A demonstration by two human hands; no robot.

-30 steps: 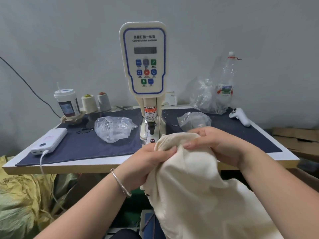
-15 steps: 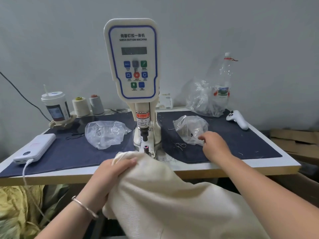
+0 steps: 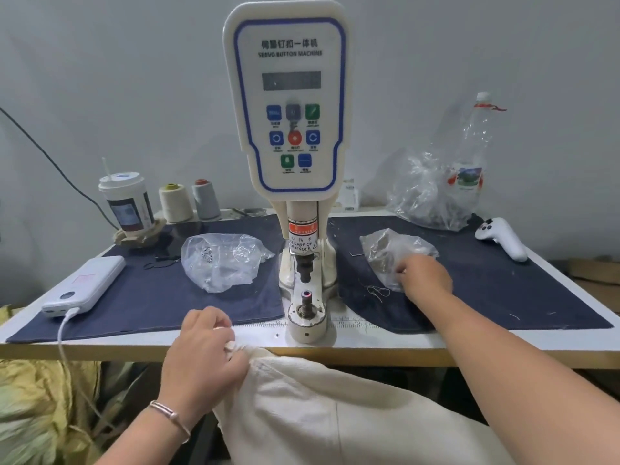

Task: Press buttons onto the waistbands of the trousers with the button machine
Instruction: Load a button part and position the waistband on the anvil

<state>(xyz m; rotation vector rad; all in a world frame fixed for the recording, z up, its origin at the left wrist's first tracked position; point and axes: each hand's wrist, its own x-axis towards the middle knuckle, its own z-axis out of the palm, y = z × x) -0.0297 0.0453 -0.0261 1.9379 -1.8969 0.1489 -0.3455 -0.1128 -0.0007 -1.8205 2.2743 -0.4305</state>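
The left hand (image 3: 204, 350) grips a bunched edge of the cream trousers (image 3: 318, 414), fingers curled round the cloth just below the front edge of the table (image 3: 436, 344); the rest of the trousers hangs down from that grip and drapes toward the lower right; the cloth is not yet on the machine. Just above and to the right of that grip stands the button machine (image 3: 288, 105), its lower post (image 3: 306, 298) bare and its plunger raised above it, with nothing between them. The right hand (image 3: 424, 275) reaches well to the right of the machine, its fingers in or against a small clear bag (image 3: 389, 250) on the dark mat; whether it pinches anything I cannot tell, since the fingertips are hidden by the plastic. A second clear bag (image 3: 224, 260) lies beyond the left-hand grip, left of the machine. Judging from this, the pair in hand has no button pressed yet; a part probably needs picking up and seating, then the waistband laid over the post and pressed.
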